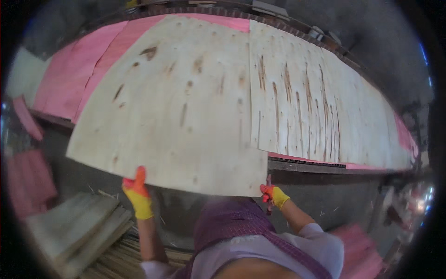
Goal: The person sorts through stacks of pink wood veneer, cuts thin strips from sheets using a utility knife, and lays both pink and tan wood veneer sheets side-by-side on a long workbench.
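Observation:
A large pale wood veneer sheet (181, 116) with brown knots spreads from the bench toward me, its near edge jutting past the bench. My left hand (139, 195), in a yellow glove with red-orange fingers, pinches that near edge, thumb on top and the other fingers hidden beneath. At the sheet's near right corner is my right hand (276, 195), in a matching glove, its fingers closed around a thin dark reddish stick-like tool (269, 209). Whether it also grips the corner I cannot tell. Another veneer sheet (297, 97) with long dark splits lies to the right.
Pink sheets (93, 69) lie under the veneer on the long bench (302, 166). On the floor at lower left are a stack of pale boards (79, 223) and pink sheets (30, 181). More pink material (357, 249) sits at lower right. Small items line the far edge.

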A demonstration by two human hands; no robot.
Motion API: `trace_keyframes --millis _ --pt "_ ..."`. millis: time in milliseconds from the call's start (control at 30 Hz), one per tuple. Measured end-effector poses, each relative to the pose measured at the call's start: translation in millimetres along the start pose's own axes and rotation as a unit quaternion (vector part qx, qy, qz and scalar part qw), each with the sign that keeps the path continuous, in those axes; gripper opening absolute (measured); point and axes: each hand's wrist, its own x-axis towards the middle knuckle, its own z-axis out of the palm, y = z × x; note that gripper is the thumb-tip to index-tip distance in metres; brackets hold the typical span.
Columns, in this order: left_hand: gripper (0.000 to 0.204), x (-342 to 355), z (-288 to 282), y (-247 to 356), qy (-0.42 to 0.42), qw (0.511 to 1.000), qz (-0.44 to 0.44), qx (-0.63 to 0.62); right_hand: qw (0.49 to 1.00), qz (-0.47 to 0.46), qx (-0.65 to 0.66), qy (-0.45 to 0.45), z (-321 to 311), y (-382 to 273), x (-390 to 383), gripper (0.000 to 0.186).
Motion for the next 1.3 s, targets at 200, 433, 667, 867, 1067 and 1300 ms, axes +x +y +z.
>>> trace_keyframes --millis 200,433,667,867,1067,1300 --pt "0.040 145 -35 -44 -0.013 0.982 -0.108 -0.152 0.985 -0.129 -0.108 -0.039 93 -72 24 0.033" --pt "0.018 283 -7 -143 0.046 0.969 -0.236 -0.051 0.904 -0.379 -0.193 0.040 87 -144 159 0.028" --pt "0.042 243 -47 -194 0.129 0.934 -0.334 0.009 0.979 -0.140 0.032 0.142 110 -140 108 0.038" --pt "0.027 230 -54 -197 0.107 0.919 -0.366 0.102 0.965 -0.124 -0.044 0.227 114 -122 111 0.044" --pt "0.023 234 -17 -224 0.034 0.938 -0.326 0.116 0.927 -0.136 -0.162 0.308 76 -94 180 0.056" --pt "0.023 258 -32 -219 -0.057 0.901 -0.377 0.208 0.949 -0.069 -0.184 0.246 101 -153 153 0.053"
